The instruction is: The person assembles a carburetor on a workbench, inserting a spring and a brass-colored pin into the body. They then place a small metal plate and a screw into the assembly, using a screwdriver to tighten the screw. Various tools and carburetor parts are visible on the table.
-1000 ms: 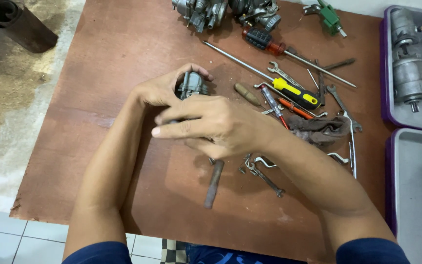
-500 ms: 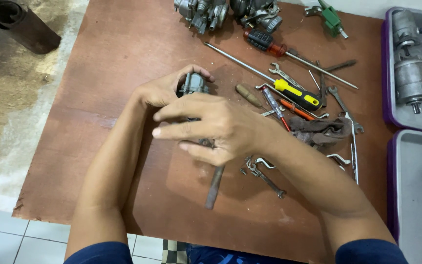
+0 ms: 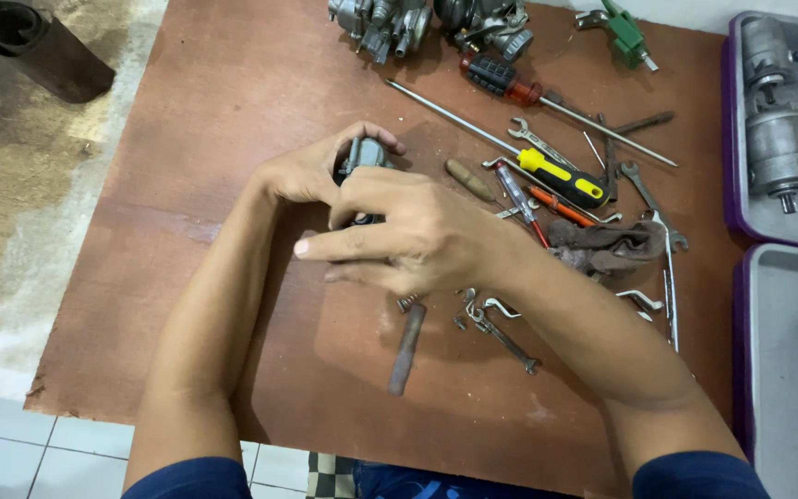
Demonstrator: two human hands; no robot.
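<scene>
Grey metal shows between both hands near the middle of the brown table (image 3: 233,111) — a small metal part (image 3: 365,152), mostly hidden. The left hand (image 3: 311,171) curls around it from the left, fingers closed on it. The right hand (image 3: 417,236) lies over it from the near side, fingers pressed together and pointing left; whether they grip the part cannot be told.

Just near of the right hand lie a flat rusty bar (image 3: 406,346), a small wrench (image 3: 502,334) and a few tiny bits. To the right sit a yellow-handled screwdriver (image 3: 561,176), a red-handled screwdriver (image 3: 501,79) with a long shaft, several spanners (image 3: 653,208) and a crumpled brown rag (image 3: 607,245). At the far edge stand two grey carburettor bodies (image 3: 380,18) and a green tool (image 3: 625,32).

Purple-rimmed trays (image 3: 730,139) line the right side — the far one holds a grey cylindrical motor (image 3: 778,139). Far left, on the floor, lies a dark tube (image 3: 43,51).
</scene>
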